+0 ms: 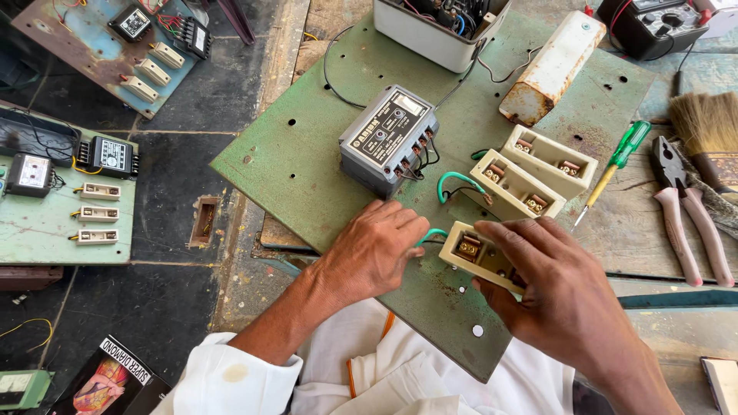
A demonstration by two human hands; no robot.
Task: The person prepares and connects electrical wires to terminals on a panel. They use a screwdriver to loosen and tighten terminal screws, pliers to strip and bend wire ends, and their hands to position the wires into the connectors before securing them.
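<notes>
the right hand [565, 296] grips the nearest of three cream fuse holders [478, 255] on the green board [292, 165], thumb on its near side and fingers curled over the far end, so it is closed on that holder. the left hand [377, 250] rests just beside it, knuckles up and fingers bent down onto the short green wire [432, 233] at the holder's left end; whether the fingertips actually pinch the wire cannot be told, since they are hidden under the hand. the holder sits near the front edge of the board, slightly tilted, and looks not yet fixed down, while a pale mounting spot [477, 330] shows bare on the board below it. as far as the work goes, the grey meter [388, 140] is already standing in the middle of the board with dark wires at its terminals, and the other two fuse holders [530, 173] lie side by side behind, one with a green wire loop [460, 184] running to it. the third holder's wiring and seating appear to be what is left. a green-handled screwdriver [619, 161], red-handled pliers [684, 207] and a brush [707, 127] lie to the right on the wooden bench, untouched. two other boards [65, 223] with similar parts lie on the floor to the left.
</notes>
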